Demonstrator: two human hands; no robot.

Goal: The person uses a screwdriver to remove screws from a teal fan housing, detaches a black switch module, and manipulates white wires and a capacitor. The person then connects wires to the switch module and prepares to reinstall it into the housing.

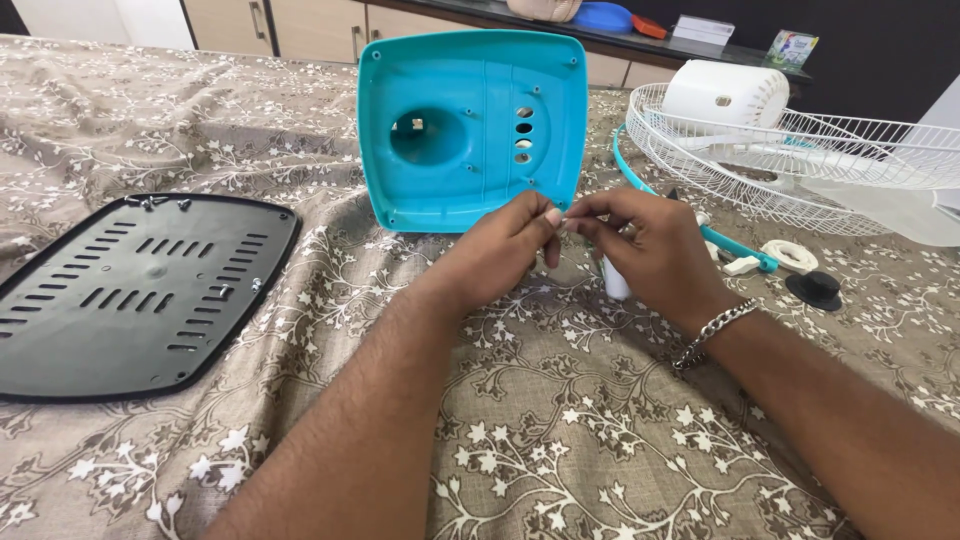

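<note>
Both hands pinch something tiny before the turquoise housing.

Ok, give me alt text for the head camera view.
Two hands, left hand and right hand, pinch a small white part together over a floral cloth, before an upright teal fan housing. A black vented plate lies left, a white fan grille right.

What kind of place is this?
Probably a room in a home: a bed or table under a floral cloth, wooden cabinets behind, and fan parts, a teal housing and white grille, laid out.
</note>
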